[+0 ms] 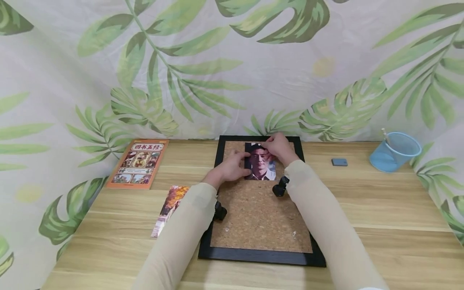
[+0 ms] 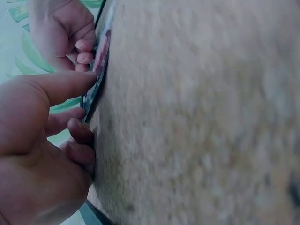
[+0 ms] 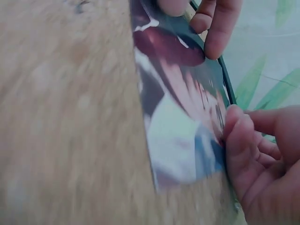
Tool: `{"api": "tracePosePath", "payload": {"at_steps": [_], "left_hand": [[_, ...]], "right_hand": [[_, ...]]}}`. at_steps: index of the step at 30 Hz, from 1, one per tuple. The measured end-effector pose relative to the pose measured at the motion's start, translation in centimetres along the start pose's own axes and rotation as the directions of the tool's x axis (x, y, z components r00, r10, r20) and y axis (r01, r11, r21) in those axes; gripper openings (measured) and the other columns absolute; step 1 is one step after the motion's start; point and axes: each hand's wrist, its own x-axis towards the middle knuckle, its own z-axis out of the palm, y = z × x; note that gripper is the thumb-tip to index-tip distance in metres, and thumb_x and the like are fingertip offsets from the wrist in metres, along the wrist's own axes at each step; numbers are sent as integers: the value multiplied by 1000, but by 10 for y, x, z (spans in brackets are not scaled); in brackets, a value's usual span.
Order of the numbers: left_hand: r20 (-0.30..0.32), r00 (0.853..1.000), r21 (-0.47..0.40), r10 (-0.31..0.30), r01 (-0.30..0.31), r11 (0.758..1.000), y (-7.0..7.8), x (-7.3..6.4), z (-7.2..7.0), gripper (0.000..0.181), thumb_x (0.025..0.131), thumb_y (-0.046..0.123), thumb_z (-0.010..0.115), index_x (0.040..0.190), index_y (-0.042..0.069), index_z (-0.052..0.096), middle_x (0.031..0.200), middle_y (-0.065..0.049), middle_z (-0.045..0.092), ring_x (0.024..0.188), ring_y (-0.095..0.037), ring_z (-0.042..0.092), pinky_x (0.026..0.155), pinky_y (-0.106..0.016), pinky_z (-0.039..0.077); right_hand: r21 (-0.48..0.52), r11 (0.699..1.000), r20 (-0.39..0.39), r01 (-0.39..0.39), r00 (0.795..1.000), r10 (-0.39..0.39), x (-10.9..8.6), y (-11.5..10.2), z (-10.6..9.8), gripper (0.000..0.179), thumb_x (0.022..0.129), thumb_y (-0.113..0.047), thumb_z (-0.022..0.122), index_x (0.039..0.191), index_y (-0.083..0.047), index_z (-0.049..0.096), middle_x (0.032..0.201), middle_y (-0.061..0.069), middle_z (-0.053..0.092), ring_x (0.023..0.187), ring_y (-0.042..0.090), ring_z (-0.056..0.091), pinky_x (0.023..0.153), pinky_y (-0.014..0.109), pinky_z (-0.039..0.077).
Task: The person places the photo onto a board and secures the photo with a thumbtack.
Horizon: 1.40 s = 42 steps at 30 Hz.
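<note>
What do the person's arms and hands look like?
Both sleeves are long, plain and cream, with a small black camera on the inner side of each. The left hand and right hand wear no gloves.

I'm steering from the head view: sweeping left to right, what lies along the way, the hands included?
Orange book, autumn picture, left hand, portrait photo, right hand, small blue block, blue cup.
</note>
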Motion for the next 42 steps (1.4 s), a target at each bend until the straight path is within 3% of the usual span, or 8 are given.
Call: {"api": "tracePosePath", "payload": {"at_steps": [4,7,11,15,20,31,36,42], "left_hand": [[-34,999,-77,-23,21,997,-2,-2,5,61,105,23,68,160,5,48,160,-25,36,140,-38,50,122,-52,41],[-83,997,-119,-7,-3,993,-2,-4,6,55,107,21,64,157,1,50,154,-25,44,138,-37,53,121,-51,43],[-134,991,-117,31,-46,992,-5,-12,4,50,108,16,61,153,-2,53,141,-22,60,131,-35,59,115,-51,47],[-146,987,-82,66,-79,994,-7,-24,-1,43,108,17,59,148,-1,59,131,-19,67,119,-32,63,105,-48,53],[-151,984,-58,94,-104,993,-10,-43,-10,35,110,17,57,140,0,66,123,-17,70,108,-29,65,93,-45,56],[-151,982,0,109,-110,994,-22,-94,-26,35,112,20,56,140,1,67,123,-15,73,103,-26,66,89,-44,57],[-161,981,21,105,-103,994,-38,-117,-30,32,112,18,57,136,1,69,117,-12,72,100,-23,64,86,-40,53],[-205,974,103,101,-81,991,-61,-142,-33,33,111,16,58,137,-2,67,111,-11,71,92,-18,64,80,-38,54]], "right_hand": [[-48,997,45,59,997,-57,-13,5,-9,26,110,-22,62,109,3,65,68,5,67,54,13,63,52,27,55],[-100,984,65,148,988,-142,-23,8,-18,30,111,-23,61,114,7,68,75,8,69,57,16,64,54,28,55],[-138,954,85,267,963,-257,-39,9,-33,34,111,-22,59,120,10,69,85,15,71,65,21,67,59,31,55],[-123,940,84,317,948,-308,-57,13,-47,31,111,-18,58,119,10,68,87,18,70,70,25,67,59,30,52],[-161,927,117,338,940,-322,-78,26,-63,28,111,-15,57,116,11,67,86,18,67,70,27,65,57,28,51],[-245,893,124,378,926,-358,-131,71,-95,27,111,-17,59,114,7,70,90,19,71,73,26,66,60,29,52],[-320,863,121,391,920,-372,-151,85,-107,24,110,-18,61,110,2,73,83,12,69,73,18,60,64,28,49],[-396,825,153,403,915,-374,-173,107,-120,17,107,-16,66,109,-2,76,89,3,70,79,10,57,70,25,50]]}}
